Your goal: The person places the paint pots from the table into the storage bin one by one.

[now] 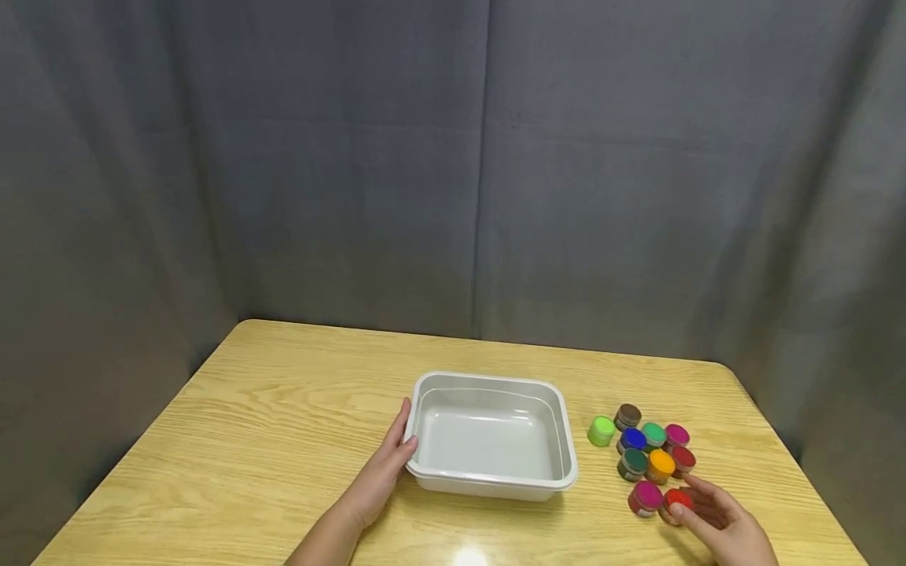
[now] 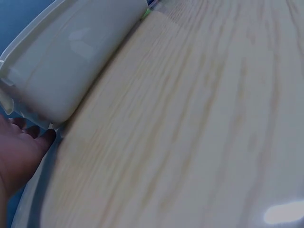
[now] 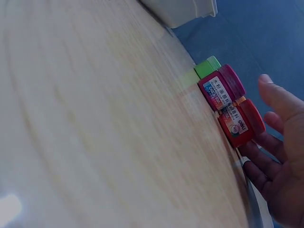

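Observation:
A white plastic basin (image 1: 488,486) sits mid-table; my left hand (image 1: 382,472) holds its left side, thumb at the rim and fingers along the outer wall. The left wrist view shows curled fingers (image 2: 45,137) by the basin's lower corner (image 2: 61,95). At the right, my right hand (image 1: 732,527) reaches around a jar of paint with a red-orange lid (image 1: 677,501). In the right wrist view its fingers (image 3: 259,159) are right at the red jar (image 3: 237,126), while the thumb stands apart from the lid. A magenta-lidded paint jar (image 1: 646,498) stands beside it.
Several more paint jars cluster behind, among them orange (image 1: 661,465), dark green (image 1: 633,464), blue (image 1: 632,440) and brown (image 1: 627,417). A light green jar (image 1: 602,430) stands nearest the basin. Grey curtains (image 1: 453,196) hang beyond the wooden table (image 1: 283,409).

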The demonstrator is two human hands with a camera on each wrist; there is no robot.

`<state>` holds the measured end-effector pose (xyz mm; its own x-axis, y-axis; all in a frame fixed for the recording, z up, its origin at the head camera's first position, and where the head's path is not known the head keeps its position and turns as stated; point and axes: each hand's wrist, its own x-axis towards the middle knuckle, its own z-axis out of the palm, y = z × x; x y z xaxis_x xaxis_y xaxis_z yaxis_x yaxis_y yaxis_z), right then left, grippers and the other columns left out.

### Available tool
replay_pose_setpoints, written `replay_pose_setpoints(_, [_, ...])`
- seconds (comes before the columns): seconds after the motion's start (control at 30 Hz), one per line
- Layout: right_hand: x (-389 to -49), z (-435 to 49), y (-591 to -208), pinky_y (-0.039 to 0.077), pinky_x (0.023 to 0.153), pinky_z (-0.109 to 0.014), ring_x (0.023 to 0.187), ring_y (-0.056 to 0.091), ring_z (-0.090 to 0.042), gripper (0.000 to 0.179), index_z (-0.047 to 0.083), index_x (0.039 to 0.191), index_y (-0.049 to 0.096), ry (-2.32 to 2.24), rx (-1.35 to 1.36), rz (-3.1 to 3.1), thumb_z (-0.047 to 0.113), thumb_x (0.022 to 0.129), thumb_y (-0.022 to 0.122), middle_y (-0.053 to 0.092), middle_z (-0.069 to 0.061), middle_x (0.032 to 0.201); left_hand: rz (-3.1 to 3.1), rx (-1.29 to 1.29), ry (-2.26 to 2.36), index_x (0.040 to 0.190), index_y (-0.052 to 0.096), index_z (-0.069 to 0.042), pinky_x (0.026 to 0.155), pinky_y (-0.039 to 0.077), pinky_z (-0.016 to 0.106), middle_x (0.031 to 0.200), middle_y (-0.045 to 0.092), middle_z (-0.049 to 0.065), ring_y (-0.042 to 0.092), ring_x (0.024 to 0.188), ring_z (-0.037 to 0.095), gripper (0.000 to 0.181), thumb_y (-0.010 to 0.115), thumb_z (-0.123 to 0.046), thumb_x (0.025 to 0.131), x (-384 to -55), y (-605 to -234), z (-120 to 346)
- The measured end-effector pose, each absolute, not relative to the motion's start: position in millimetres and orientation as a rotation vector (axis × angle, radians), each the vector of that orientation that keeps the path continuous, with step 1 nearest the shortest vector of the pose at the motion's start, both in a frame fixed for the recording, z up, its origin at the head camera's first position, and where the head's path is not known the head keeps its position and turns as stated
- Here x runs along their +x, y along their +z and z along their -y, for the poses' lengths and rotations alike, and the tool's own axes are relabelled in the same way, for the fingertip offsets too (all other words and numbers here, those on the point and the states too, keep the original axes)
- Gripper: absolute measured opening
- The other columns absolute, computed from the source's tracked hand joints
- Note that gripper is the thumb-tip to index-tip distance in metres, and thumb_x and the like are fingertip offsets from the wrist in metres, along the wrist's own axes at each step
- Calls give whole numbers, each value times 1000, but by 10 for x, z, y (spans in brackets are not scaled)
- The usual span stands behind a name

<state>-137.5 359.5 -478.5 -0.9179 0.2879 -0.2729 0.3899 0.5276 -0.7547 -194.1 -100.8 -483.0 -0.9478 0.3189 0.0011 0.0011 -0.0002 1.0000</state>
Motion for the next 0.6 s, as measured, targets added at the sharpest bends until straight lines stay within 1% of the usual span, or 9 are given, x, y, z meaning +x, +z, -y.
replay_pose_setpoints(0.07, [-1364,-3607,-4795,58,80,-24,107,66,-20,96,-2,147,40,-1337,578,-2634,62,81,69,58,-23,136,-2034,347,2040,159,-2,-22,120,7,62,166,-9,13,-4,152,40,65,35,-31,106,-1929,-4803,999])
replay_pose_setpoints(0.1, [-1362,-3610,-4801,58,81,-25,108,65,-24,97,-2,146,40,-1332,575,-2632,62,80,70,57,-24,137,-2026,351,2043,159,-2,-22,120,8,62,166,-9,13,-3,152,40,65,35,-30,106,-1928,-4790,996])
replay_pose_setpoints(0.17, [-1351,-3618,-4818,58,86,-33,114,63,-32,99,-2,146,41,-1330,573,-2621,63,78,72,52,-26,141,-2026,345,2046,159,-1,-23,120,10,63,166,-8,13,-2,151,41,64,35,-31,106,-1933,-4788,984])
replay_pose_setpoints(0.27, [-1343,-3624,-4833,56,93,-41,117,59,-37,100,-1,147,40,-1280,569,-2632,63,77,72,45,-28,146,-2030,332,2044,159,0,-24,119,11,65,166,-7,12,-1,151,41,64,35,-32,106,-1944,-4778,967])
replay_pose_setpoints(0.37, [-1347,-3625,-4836,53,97,-48,120,54,-43,101,-1,148,38,-1244,558,-2643,63,77,71,42,-31,147,-2041,315,2035,159,1,-25,119,12,66,166,-6,12,-1,151,42,64,35,-32,106,-1949,-4784,958])
replay_pose_setpoints(0.47, [-1356,-3615,-4831,51,97,-53,122,51,-47,102,-1,148,37,-1216,553,-2654,63,77,70,41,-32,146,-2052,305,2033,159,1,-24,119,11,66,166,-5,12,0,151,42,64,35,-32,105,-1944,-4800,960])
replay_pose_setpoints(0.6, [-1348,-3598,-4815,49,98,-54,124,51,-46,99,-2,147,39,-1188,528,-2689,63,79,69,44,-31,145,-2069,301,2036,159,2,-23,120,9,63,167,-5,11,-1,152,40,64,36,-31,105,-1933,-4830,969])
